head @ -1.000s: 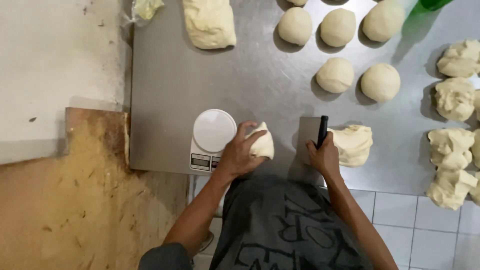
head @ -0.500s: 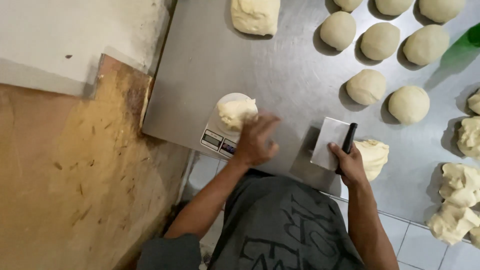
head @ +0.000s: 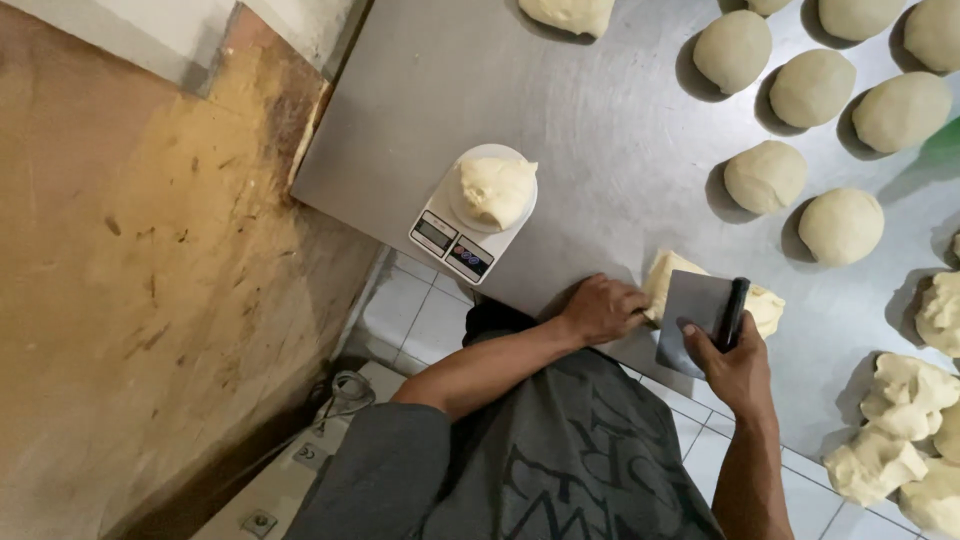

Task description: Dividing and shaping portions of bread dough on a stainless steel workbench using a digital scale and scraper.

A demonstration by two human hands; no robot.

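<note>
A lump of pale dough (head: 495, 190) rests on the round pan of a small white kitchen scale (head: 455, 240) at the near edge of a steel table (head: 590, 110). My left hand (head: 600, 308) lies on the table edge, fingertips touching the left end of a larger slab of dough (head: 668, 280). My right hand (head: 735, 365) grips a flat metal dough scraper (head: 695, 315) by its black handle, with the blade standing over that slab.
Several rounded dough balls (head: 765, 175) sit in rows at the far right. Rough torn dough pieces (head: 885, 445) lie at the right edge. A brown worn wooden surface (head: 130, 270) fills the left. White floor tiles and an extension socket (head: 300, 460) lie below.
My left hand put a dough piece on the scale, let go and moved right to the slab. The scraper stayed over the slab in my right hand. The view shifted.
</note>
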